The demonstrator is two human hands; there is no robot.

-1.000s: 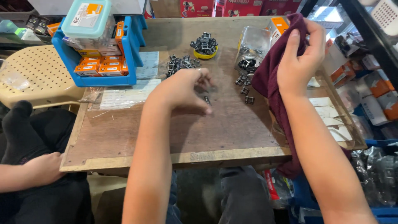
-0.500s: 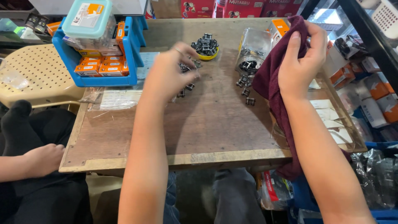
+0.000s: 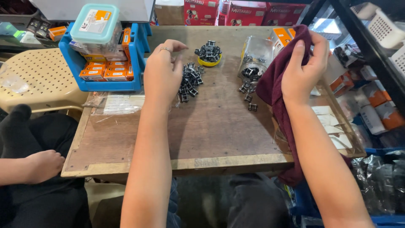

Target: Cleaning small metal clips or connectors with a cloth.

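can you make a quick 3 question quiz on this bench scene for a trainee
1. True or false: the right hand grips a maroon cloth.
2. What is the left hand nearest to?
A. the blue bin
B. the pile of small metal parts
C. the clear jar
3. What sits on the yellow lid at the far side of the wooden board?

Key
1. True
2. B
3. A small heap of dark metal parts
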